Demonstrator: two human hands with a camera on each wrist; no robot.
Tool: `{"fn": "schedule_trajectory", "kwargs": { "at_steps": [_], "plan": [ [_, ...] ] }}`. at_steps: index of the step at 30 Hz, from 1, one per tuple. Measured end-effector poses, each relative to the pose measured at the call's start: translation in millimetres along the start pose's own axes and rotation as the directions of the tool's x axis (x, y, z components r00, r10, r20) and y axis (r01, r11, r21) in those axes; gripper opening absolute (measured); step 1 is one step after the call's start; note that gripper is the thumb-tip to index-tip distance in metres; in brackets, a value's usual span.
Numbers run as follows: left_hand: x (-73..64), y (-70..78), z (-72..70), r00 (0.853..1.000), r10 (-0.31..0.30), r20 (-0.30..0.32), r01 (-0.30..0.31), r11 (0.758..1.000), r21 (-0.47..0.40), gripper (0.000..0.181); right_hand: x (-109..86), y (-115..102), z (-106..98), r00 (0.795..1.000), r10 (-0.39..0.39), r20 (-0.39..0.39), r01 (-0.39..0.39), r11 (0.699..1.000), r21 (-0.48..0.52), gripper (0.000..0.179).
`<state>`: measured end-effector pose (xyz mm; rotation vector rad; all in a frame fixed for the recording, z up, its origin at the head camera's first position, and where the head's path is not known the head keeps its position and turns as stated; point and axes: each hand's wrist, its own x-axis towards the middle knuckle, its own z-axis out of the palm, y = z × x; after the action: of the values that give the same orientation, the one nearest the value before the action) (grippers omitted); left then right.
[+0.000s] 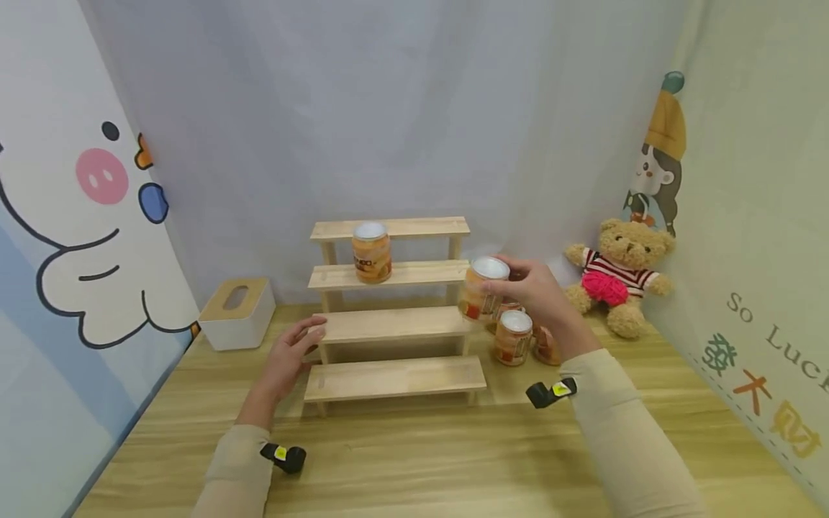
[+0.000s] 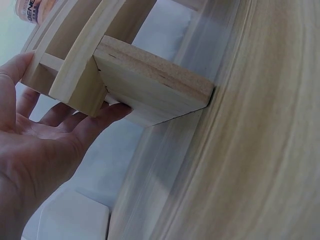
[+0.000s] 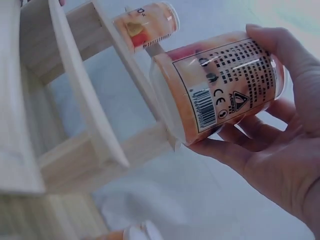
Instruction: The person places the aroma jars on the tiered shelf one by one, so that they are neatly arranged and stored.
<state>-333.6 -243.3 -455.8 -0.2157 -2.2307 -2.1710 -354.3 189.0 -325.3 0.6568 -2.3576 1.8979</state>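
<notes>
My right hand (image 1: pixel 534 288) grips an orange-printed can (image 1: pixel 481 291) by its sides, thumb and fingers around it. In the right wrist view, the held can (image 3: pixel 215 90) shows a barcode and printed text; it is beside the right end of the stepped wooden shelf (image 1: pixel 395 324). On the second tier from the top stands another orange can (image 1: pixel 372 255) with a pale lid, left of centre. At the shelf's left end, my left hand (image 1: pixel 288 356) holds the wood, its thumb and fingers on either side of a board end in the left wrist view.
Below the held can, an upright can (image 1: pixel 514 338) stands on the wooden table (image 1: pixel 414 460), with more cans partly hidden behind it and the right arm. A teddy bear (image 1: pixel 622 270) sits at the back right. A white tissue box (image 1: pixel 237 314) with a wooden top stands left of the shelf.
</notes>
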Motion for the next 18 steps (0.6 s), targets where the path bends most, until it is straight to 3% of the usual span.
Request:
{"fn": "schedule_trajectory", "kwargs": {
  "at_steps": [7, 10, 14, 18],
  "plan": [
    [-1.2, 0.8, -0.9, 1.0, 0.002, 0.007, -0.002, 1.0, 0.015, 0.052, 44.7, -21.0, 23.9, 1.0, 0.028, -0.003, -0.028, 0.999, 0.038, 0.058],
    [-1.6, -0.3, -1.1, 1.0, 0.002, 0.012, -0.002, 1.0, 0.01, 0.052, 60.9, -22.4, 33.2, 0.999, 0.046, -0.008, -0.046, 0.998, 0.04, 0.067],
    [-0.7, -2.1, -1.3, 1.0, 0.003, 0.012, -0.003, 1.0, 0.005, 0.052, 74.0, -23.0, 44.0, 0.997, 0.067, -0.033, -0.066, 0.997, 0.044, 0.068],
    [0.4, -0.1, -1.4, 1.0, 0.011, -0.002, -0.011, 1.0, 0.0, 0.05, 83.8, -24.8, 53.1, 0.997, 0.05, -0.059, -0.049, 0.998, 0.026, 0.058]
  ]
}}
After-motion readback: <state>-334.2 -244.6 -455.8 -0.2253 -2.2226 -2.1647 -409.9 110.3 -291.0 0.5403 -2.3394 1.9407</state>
